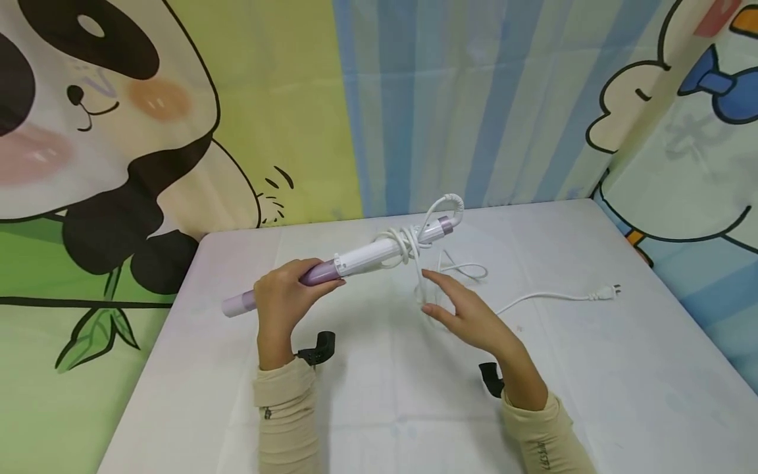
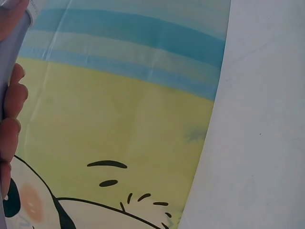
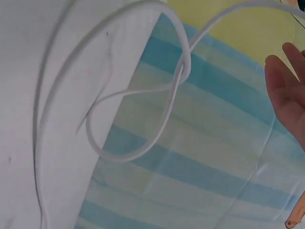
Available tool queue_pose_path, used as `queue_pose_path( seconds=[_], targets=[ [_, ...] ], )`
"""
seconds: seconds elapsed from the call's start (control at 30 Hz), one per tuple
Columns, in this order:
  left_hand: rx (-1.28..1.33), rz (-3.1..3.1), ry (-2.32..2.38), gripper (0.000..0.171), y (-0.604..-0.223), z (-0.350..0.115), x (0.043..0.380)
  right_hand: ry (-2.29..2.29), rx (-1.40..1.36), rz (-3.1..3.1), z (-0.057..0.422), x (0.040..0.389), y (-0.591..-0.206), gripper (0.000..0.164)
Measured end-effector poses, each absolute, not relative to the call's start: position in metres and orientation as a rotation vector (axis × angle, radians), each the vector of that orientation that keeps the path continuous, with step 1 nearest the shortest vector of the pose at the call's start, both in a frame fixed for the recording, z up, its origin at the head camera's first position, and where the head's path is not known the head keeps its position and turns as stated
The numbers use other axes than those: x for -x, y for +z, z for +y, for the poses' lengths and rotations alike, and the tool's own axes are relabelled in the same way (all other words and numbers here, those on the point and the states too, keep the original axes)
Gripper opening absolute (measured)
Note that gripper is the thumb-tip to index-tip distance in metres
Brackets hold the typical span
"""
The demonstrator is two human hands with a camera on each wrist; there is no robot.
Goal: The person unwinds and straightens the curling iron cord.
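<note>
A curling iron with a white handle and a purple barrel is held up at a slant above the table. My left hand grips its purple part; in the left wrist view the curled fingers show at the left edge. White cord is wound several times around the handle, and a length hangs down in loops. Close to that hanging cord is my right hand, thumb and fingers spread apart. In the right wrist view, the looped cord passes beside the right hand, whose fingers hold nothing visible.
The cord's plug lies on the right side of the white table. A loose cord loop is behind the right hand. Cartoon-printed curtains rise behind the table. Black wrist mounts sit on both forearms.
</note>
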State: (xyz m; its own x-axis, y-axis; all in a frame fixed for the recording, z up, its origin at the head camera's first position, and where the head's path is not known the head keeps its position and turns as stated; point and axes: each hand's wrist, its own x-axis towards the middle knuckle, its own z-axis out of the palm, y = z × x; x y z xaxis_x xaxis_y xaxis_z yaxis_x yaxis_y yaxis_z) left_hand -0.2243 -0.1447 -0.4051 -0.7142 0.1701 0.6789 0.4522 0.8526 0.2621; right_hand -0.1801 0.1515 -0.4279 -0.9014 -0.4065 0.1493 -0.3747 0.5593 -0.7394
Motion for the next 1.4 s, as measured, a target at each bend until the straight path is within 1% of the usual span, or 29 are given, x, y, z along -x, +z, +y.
queue_pose_path(
  seconds=[0.07, 0.2, 0.27, 0.5, 0.73, 1.07, 1.23, 1.4],
  targets=[
    [0.463, -2.355, -0.543, 0.041, -0.406, -0.142, 0.225, -1.296, 0.716, 2.717, 0.147, 0.181, -0.433, 0.046],
    [0.479, -2.374, -0.544, 0.04, -0.406, -0.138, 0.226, -1.285, 0.762, 2.741, 0.146, 0.183, -0.439, 0.018],
    [0.472, -2.392, -0.54, 0.039, -0.407, -0.138, 0.226, -1.276, 0.776, 2.802, 0.148, 0.182, -0.439, 0.01],
    [0.498, -2.453, -0.496, 0.037, -0.411, -0.139, 0.223, -1.439, 0.742, 3.178, 0.16, 0.176, -0.434, 0.009],
    [0.597, -2.557, -0.517, 0.039, -0.411, -0.138, 0.223, -1.576, 0.56, 3.413, 0.174, 0.178, -0.433, 0.014],
    [0.636, -2.637, -0.503, 0.04, -0.41, -0.14, 0.22, -1.565, 0.295, 3.557, 0.184, 0.176, -0.424, 0.014],
    [0.695, -2.557, -0.535, 0.038, -0.408, -0.143, 0.22, -1.461, 0.142, 3.562, 0.194, 0.178, -0.421, 0.017],
    [0.712, -2.459, -0.571, 0.038, -0.406, -0.144, 0.22, -1.21, 0.115, 3.429, 0.2, 0.178, -0.421, 0.018]
  ],
)
